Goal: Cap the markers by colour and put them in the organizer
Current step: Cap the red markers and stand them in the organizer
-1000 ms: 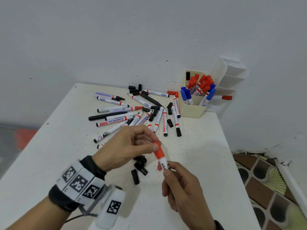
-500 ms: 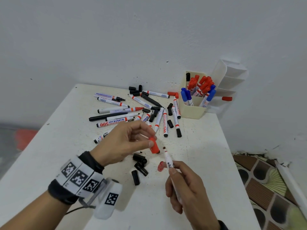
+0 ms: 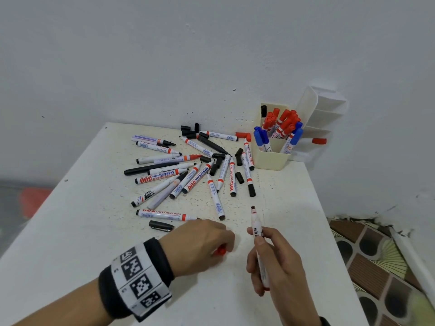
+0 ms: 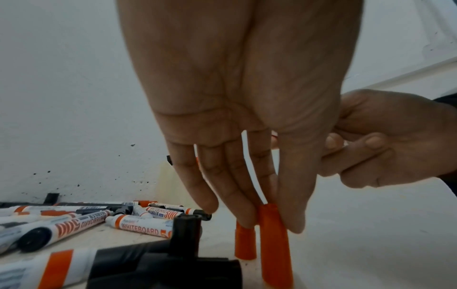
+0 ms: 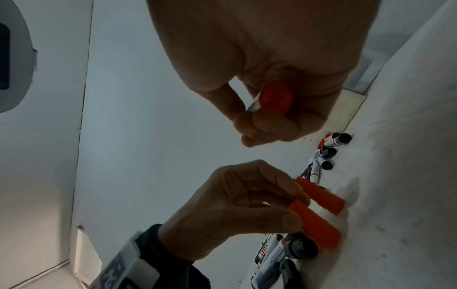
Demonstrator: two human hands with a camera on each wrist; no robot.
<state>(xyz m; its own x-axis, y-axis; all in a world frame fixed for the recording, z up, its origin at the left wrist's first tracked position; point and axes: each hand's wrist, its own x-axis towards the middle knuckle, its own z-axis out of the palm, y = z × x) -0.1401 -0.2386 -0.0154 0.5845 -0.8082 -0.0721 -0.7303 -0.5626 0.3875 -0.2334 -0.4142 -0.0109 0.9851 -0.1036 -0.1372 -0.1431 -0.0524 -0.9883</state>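
Note:
My right hand [image 3: 259, 234] grips an uncapped white marker [image 3: 256, 225] upright, its dark tip [image 3: 253, 207] pointing away from me; the right wrist view shows the marker's orange end [image 5: 277, 97] inside my curled fingers. My left hand [image 3: 226, 248] is down on the table, thumb and fingers pinching a red cap [image 4: 274, 244]. A second red cap [image 4: 245, 242] stands beside it under a fingertip. Both caps [image 5: 319, 197] touch the tabletop. The cream organizer [image 3: 270, 161] at the back right holds capped red and blue markers.
Many loose markers [image 3: 188, 170] and black caps [image 3: 239, 177] lie spread across the middle of the white table [image 3: 94, 231]. A black cap [image 3: 161, 225] lies left of my left hand. A white tiered holder [image 3: 322, 114] with a red cap [image 3: 319, 140] stands against the wall. The table's right edge drops to patterned floor.
My left hand pulled the red cap off the marker, then dropped to the table beside the other red cap. My right hand kept the now uncapped marker.

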